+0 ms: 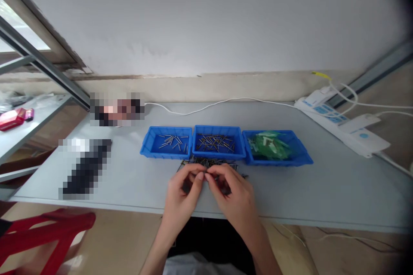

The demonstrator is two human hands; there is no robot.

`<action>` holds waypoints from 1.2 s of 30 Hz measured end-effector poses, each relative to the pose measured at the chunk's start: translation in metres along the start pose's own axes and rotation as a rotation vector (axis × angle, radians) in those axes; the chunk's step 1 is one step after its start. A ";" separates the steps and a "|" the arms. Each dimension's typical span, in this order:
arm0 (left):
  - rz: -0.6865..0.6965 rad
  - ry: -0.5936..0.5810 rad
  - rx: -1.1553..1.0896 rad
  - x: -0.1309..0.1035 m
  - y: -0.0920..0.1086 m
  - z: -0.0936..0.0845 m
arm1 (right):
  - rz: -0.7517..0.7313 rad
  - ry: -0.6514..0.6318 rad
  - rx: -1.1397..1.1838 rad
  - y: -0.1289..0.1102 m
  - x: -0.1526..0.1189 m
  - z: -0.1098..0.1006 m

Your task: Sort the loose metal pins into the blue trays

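My left hand and my right hand meet near the front edge of the table, thumbs and forefingers pinched together tip to tip. Whatever lies between the fingertips is too small and covered to make out. Just behind and beneath them spreads a pile of thin dark metal pins, partly hidden by my hands. Beyond the pile stand three blue bins side by side. Several silvery pins lie in the left bin, and many darker pins fill the middle bin. The right bin holds green plastic pieces.
A white power strip lies at the right, its white cable running along the back wall. Blurred-out items, one dark, lie at the left of the grey table. A red stool stands at lower left.
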State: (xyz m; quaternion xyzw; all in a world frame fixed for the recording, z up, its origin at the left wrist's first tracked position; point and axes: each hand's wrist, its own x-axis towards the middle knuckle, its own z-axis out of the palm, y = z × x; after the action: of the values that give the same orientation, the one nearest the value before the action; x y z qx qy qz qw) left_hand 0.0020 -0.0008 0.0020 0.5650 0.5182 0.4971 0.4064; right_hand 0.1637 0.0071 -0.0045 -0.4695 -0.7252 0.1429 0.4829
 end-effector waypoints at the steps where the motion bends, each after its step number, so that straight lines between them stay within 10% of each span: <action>1: 0.019 -0.002 0.016 0.000 0.001 0.000 | 0.001 0.010 0.005 -0.001 0.000 0.001; 23: 0.019 -0.226 0.150 -0.001 0.006 0.002 | 0.101 -0.021 0.143 -0.011 0.000 -0.008; 36: -0.040 0.005 -0.073 -0.005 -0.004 0.000 | 0.103 -0.139 0.234 -0.011 0.000 -0.011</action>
State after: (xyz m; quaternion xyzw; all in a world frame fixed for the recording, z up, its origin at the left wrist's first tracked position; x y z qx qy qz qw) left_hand 0.0015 -0.0051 -0.0029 0.5379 0.5120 0.5089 0.4354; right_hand 0.1673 -0.0015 0.0081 -0.4355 -0.7102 0.2835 0.4750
